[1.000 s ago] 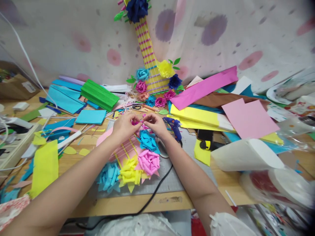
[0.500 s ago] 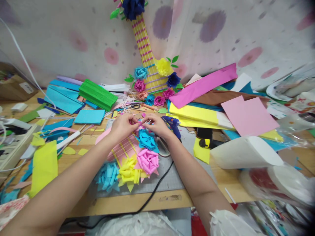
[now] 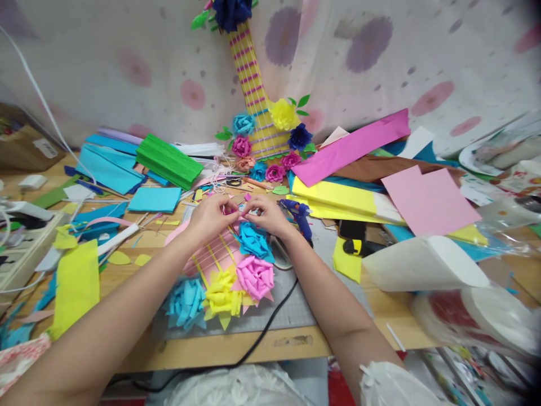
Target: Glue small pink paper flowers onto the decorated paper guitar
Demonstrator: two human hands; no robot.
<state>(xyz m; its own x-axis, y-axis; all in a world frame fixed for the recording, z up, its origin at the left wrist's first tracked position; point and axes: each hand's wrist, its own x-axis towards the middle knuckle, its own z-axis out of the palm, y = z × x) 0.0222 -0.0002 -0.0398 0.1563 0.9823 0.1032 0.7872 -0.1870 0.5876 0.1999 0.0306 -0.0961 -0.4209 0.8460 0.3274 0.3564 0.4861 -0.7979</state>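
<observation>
My left hand (image 3: 212, 217) and my right hand (image 3: 267, 216) meet fingertip to fingertip, both closed in a pinch on a small pink paper piece (image 3: 242, 214), mostly hidden by the fingers. Below them lies a pink guitar-shaped paper craft (image 3: 216, 252) with yellow strips and thin pale strings. Along its edge sit a blue paper flower (image 3: 255, 241), a pink paper flower (image 3: 255, 276), a yellow paper flower (image 3: 222, 292) and a light-blue paper flower (image 3: 186, 303). Right of my right hand rests a blue glue gun (image 3: 299, 214).
A yellow paper guitar (image 3: 253, 84) with flowers leans against the patterned curtain. Green crepe paper (image 3: 169, 162), yellow paper (image 3: 338, 197) and pink sheets (image 3: 431, 200) cover the back. A white roll (image 3: 418, 265) lies at right; a black cable (image 3: 266, 327) crosses the table edge.
Both hands stay almost in place, still pinching the small pink piece between them. The whole view has shifted very slightly.
</observation>
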